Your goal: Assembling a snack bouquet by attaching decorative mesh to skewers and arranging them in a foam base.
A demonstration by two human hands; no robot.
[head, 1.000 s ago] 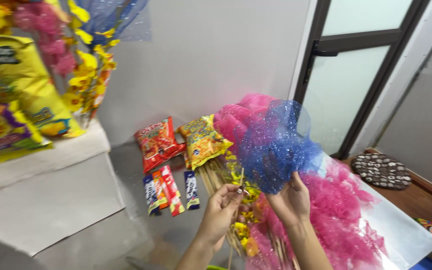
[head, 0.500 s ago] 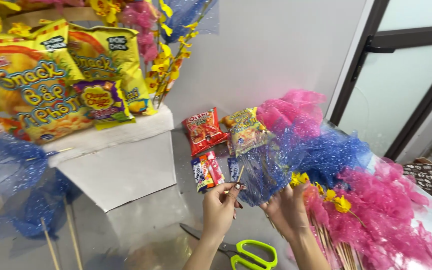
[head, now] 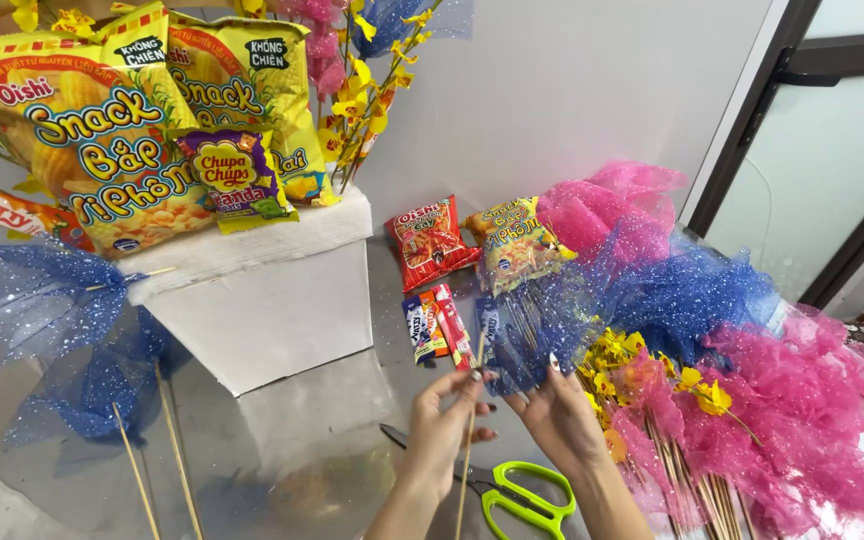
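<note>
The left hand (head: 444, 425) is pinching a thin wooden skewer (head: 468, 455) between thumb and fingertips, just above the green-handled scissors (head: 512, 495) lying on the table. The right hand (head: 560, 415) is sitting beside it, its fingers pressing together on the lower edge of a piece of blue glitter mesh (head: 537, 335), which is bunching up above both hands at the skewer's top. Up and left of the scissors a white foam block (head: 262, 300) is standing. Right of them, pink mesh bundles (head: 782, 430) are lying with yellow flowers (head: 617, 355).
</note>
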